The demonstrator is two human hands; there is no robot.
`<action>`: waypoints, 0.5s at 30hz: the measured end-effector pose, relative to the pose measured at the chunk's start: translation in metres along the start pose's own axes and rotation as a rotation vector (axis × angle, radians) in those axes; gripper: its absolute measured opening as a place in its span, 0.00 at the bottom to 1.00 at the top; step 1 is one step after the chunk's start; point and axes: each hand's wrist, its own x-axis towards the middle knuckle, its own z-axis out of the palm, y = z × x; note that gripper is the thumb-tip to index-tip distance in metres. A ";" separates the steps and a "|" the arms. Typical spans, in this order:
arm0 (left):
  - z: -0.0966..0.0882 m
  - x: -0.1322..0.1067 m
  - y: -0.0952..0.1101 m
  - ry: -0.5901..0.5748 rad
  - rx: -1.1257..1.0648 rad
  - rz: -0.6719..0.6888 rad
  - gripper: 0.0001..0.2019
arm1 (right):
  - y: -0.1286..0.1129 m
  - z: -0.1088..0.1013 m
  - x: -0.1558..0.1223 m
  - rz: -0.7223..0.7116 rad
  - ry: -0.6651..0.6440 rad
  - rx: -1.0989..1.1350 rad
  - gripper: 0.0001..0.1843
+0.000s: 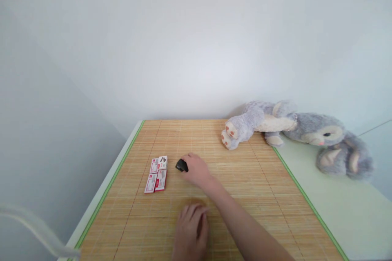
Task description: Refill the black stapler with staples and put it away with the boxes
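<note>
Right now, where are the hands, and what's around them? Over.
Right hand gripping black object; left hand lower in view, fingers curled. Small boxes left of the object. Plush toy farther right.

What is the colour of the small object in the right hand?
Black; the small object in the right hand shows best in the head view.

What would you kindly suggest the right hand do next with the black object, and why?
I would probably slide the black object left toward the small boxes: the right hand grasps it, and a strip of mat separates them.
</note>
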 end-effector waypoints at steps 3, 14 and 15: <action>-0.017 0.020 -0.007 0.167 0.083 -0.131 0.18 | 0.041 -0.037 -0.015 -0.128 -0.129 -0.015 0.22; -0.004 0.060 -0.001 0.119 0.280 -0.128 0.29 | 0.072 -0.063 -0.027 -0.220 -0.120 0.238 0.12; -0.003 0.060 -0.001 0.125 0.282 -0.136 0.29 | 0.076 -0.068 -0.034 -0.204 -0.087 0.278 0.13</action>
